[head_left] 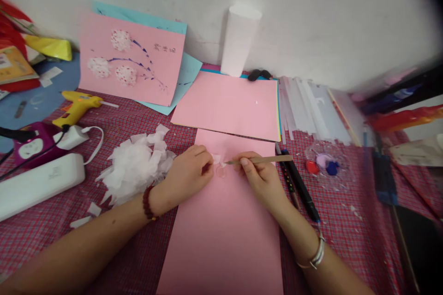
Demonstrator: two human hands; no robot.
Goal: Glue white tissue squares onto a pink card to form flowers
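Small white paper piece [216, 158]: lies near the middle of the scene, over the far part of a long pink sheet [224, 239], just beside a clear, ring-like mark [221, 172] that you may read as glue.

Grip, right: your right hand [260, 176] has a thin flat stick [273, 159] pinched between thumb and fingers, its tip pointing left, at or just beside the paper piece; contact too fine to tell.

Grip, left: your left hand [194, 169] is curled, fingertips next to the piece. You cannot tell from here whether they pinch it.

Handling, judged: the paper piece should be very light, thin and soft, easily creased, torn or blown about; if the mark is wet, it may cling to your skin. Take it by one corner or edge, lightly, away from the mark. The stick looks light and fairly stiff; hold it along the shaft, as you do, leaving the tip free. The pink sheet looks flat and bendable; steady it by a side edge.

Stock: a loose white paper heap [133, 168] sits left of your left hand, on the checked cloth [349, 249]. It looks springy and apt to scatter; lift single pieces from its edge.
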